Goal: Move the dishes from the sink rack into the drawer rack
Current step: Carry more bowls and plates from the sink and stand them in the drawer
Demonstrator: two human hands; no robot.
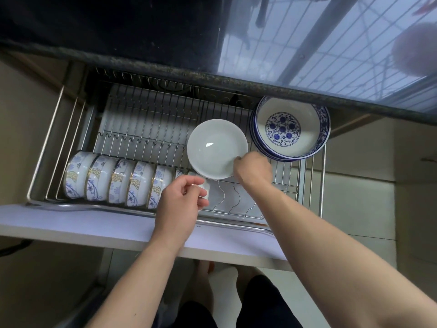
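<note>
The right hand (253, 170) pinches the lower right rim of a plain, pale celadon-white ceramic plate (216, 149), fingers curled over the edge, holding it tilted above the middle of the pulled-out stainless-steel wire drawer rack (146, 129). The left hand (181, 204) curls its fingers and thumb round a small white ceramic dish (205, 188), mostly hidden by the hand, at the front row of the rack. To its left, a row of white bowls with blue floral and gold banding (113, 181) stands on edge in that front row, each touching its neighbour. At the rack's back right corner rests a stack of large blue-and-white patterned bowls (290, 129), partly under the dark speckled countertop edge (212, 76). A pale lilac drawer front (94, 229) runs below both forearms.
</note>
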